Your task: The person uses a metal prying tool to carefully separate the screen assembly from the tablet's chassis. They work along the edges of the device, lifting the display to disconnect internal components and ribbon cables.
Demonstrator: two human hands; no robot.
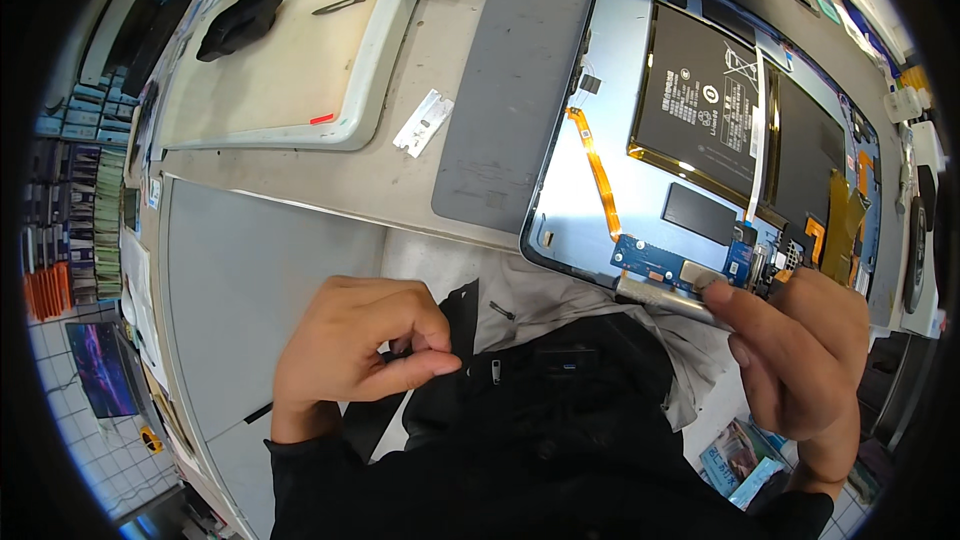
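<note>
An opened tablet [640, 180] lies at the right of the bench with its insides showing. It has a large black battery [695, 90], an orange ribbon cable [597, 170] and a small blue circuit board [650, 258] at its near edge. A silver strip [660, 298] runs along that edge. My right hand [800, 340] is closed on the strip's right end, index fingertip over the board and thumb below; the grip is partly hidden. Over my lap, my left hand [365, 345] is closed in a loose pinch, with nothing visible between thumb and index finger.
A cream work mat [270, 90] at the far left bears a black object [240, 22] and a blade [338, 6]. Between mat and tablet lies a thin metal plate [424, 123], beside a grey pad [500, 100]. Shelved packs [70, 210] stand at far left.
</note>
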